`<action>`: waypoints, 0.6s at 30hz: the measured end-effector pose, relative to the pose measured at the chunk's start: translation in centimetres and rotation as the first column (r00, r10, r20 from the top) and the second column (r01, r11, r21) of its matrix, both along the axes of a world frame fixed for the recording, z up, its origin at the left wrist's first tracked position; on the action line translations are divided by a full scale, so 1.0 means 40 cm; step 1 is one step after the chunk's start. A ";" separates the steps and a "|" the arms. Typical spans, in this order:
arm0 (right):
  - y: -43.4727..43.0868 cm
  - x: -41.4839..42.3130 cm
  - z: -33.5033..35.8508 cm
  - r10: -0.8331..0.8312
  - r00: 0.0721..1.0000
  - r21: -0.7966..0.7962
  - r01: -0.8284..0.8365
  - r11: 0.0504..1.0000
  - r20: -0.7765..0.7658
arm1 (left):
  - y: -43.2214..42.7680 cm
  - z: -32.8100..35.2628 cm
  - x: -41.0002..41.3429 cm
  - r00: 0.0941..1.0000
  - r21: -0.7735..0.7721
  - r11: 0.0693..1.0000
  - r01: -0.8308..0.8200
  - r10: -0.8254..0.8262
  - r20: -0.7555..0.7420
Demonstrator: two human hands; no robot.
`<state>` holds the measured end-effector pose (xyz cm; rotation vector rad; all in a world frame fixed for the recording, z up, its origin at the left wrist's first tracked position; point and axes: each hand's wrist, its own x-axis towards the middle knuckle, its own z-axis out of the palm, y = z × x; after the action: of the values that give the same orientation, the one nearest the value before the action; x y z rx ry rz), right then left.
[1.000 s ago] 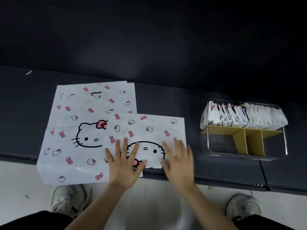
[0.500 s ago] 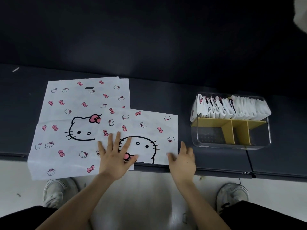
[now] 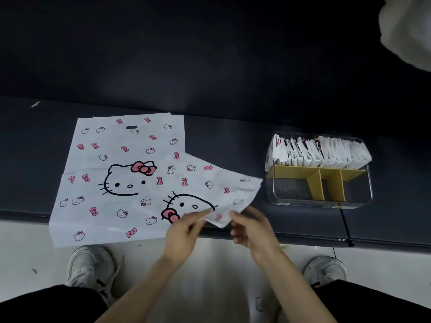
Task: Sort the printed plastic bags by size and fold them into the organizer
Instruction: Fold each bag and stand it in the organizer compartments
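A person's left hand [image 3: 184, 231] pinches the near edge of the smaller bag [image 3: 198, 183] between thumb and fingertips, fingers drawn narrow. The right hand [image 3: 255, 231], fingers curled, grips the same raised corner just beside it. The printed bag lifts off the near edge of the dark surface [image 3: 233, 141], its far part resting over the right side of the larger bag [image 3: 112, 159]. That bag lies flat toward the left and overhangs the near edge. Toward the right end stands a clear organizer [image 3: 359, 199] with yellow dividers [image 3: 314, 183]; folded bags [image 3: 326, 152] stand packed upright along its far compartment.
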<state>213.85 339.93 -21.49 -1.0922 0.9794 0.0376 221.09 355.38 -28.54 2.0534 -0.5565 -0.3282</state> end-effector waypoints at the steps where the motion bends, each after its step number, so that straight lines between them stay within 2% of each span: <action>1: -0.015 -0.005 0.009 -0.010 1.000 -0.038 0.011 0.999 0.025 | -0.006 0.024 0.005 0.988 -0.037 0.997 -0.061 0.055 -0.144; 2: -0.033 -0.009 0.010 -0.020 0.999 -0.100 0.023 0.995 0.028 | -0.009 0.044 0.013 0.958 -0.066 0.993 -0.101 0.079 -0.276; 4: -0.066 -0.009 -0.004 0.010 1.000 -0.278 -0.015 0.960 -0.020 | -0.001 0.068 0.035 0.895 -0.099 0.985 -0.140 0.083 -0.439; 7: -0.104 0.019 -0.034 0.072 0.995 -0.443 -0.095 0.892 -0.069 | 0.035 0.063 0.078 0.828 -0.072 0.989 -0.127 0.066 -0.556; 9: -0.121 0.043 -0.050 0.142 0.990 -0.451 -0.138 0.882 -0.026 | 0.058 0.060 0.097 0.800 -0.045 0.994 -0.100 0.053 -0.598; 11: -0.132 0.058 -0.065 0.241 0.971 -0.394 -0.222 0.892 -0.003 | 0.074 0.070 0.109 0.756 -0.058 0.993 -0.104 0.041 -0.653; 14: -0.141 0.067 -0.065 0.383 0.924 -0.342 -0.358 0.869 0.005 | 0.085 0.087 0.124 0.704 -0.080 0.984 -0.160 0.056 -0.708; 16: -0.140 0.065 -0.065 0.375 0.925 -0.329 -0.340 0.881 0.050 | 0.083 0.075 0.140 0.702 -0.054 0.974 -0.220 0.120 -0.702; 18: -0.134 0.062 -0.083 0.341 0.940 -0.373 -0.312 0.874 0.011 | 0.068 0.052 0.148 0.714 0.024 0.958 -0.286 0.230 -0.661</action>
<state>216.33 334.58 -24.79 -1.5888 0.7363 0.0906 227.02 358.11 -26.45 1.7415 0.1596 -0.8069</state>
